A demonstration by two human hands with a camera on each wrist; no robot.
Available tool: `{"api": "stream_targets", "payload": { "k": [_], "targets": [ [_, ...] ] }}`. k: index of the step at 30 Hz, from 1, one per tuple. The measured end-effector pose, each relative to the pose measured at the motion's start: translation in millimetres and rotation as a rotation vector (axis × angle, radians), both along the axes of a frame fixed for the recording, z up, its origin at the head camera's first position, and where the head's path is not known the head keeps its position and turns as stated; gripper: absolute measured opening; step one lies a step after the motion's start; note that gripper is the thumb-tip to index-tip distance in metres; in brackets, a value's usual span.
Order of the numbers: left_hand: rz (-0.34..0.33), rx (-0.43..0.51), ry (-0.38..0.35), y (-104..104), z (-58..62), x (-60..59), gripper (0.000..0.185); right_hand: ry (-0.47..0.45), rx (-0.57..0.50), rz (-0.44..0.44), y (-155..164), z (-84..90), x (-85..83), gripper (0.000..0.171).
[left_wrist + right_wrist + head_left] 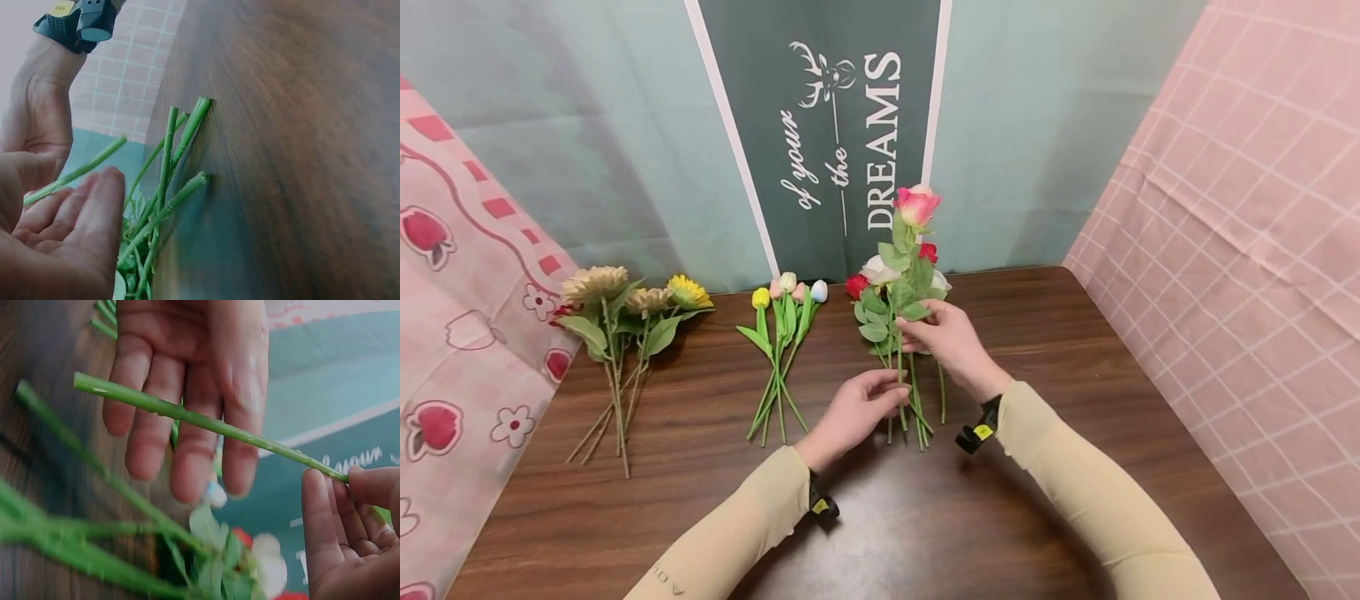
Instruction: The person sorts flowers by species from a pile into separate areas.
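Observation:
A pink rose [916, 207] stands upright, its green stem [215, 427] pinched between thumb and fingertips of my right hand [953, 340]. Lower down, my left hand [859, 410] is beside the stem's bottom end. Its fingers look extended in the right wrist view, where the stem crosses in front of them. Behind the hands lie a white rose [878, 270] and a red rose [856, 287] with others, partly hidden by the pink rose's leaves. Their cut stems [167, 147] cross close to the tabletop in the left wrist view.
Left of the roses lie several tulips [787, 283] with crossed stems. Farther left is a bunch of beige flowers [593, 285] with a yellow sunflower [688, 292]. The brown wooden table [1037, 500] meets a green cloth backdrop [1030, 150] and a pink grid cloth [1255, 250].

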State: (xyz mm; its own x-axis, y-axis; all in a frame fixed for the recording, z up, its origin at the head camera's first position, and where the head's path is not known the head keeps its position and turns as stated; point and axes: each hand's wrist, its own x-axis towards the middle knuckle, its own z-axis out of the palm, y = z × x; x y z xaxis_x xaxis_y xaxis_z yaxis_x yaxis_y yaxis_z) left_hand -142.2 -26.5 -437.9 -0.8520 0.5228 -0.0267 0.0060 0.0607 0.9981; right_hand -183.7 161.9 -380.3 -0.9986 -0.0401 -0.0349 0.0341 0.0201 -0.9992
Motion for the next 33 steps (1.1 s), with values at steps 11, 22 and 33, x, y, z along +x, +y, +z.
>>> {"api": "stream_targets", "payload": {
  "k": [11,22,33],
  "targets": [
    [0.045,0.085,-0.068,-21.5,1.3,2.9,0.035,0.006,-0.036,0.06,-31.9,4.4,1.8,0.021],
    [-0.052,0.087,-0.079,-25.8,4.3,3.9,0.04,-0.035,0.001,0.135,-29.7,0.7,2.6,0.037],
    [-0.05,-0.048,0.083,-21.0,4.2,5.1,0.047,-0.027,0.08,0.075,-15.3,-2.3,-0.5,0.031]
  ]
}}
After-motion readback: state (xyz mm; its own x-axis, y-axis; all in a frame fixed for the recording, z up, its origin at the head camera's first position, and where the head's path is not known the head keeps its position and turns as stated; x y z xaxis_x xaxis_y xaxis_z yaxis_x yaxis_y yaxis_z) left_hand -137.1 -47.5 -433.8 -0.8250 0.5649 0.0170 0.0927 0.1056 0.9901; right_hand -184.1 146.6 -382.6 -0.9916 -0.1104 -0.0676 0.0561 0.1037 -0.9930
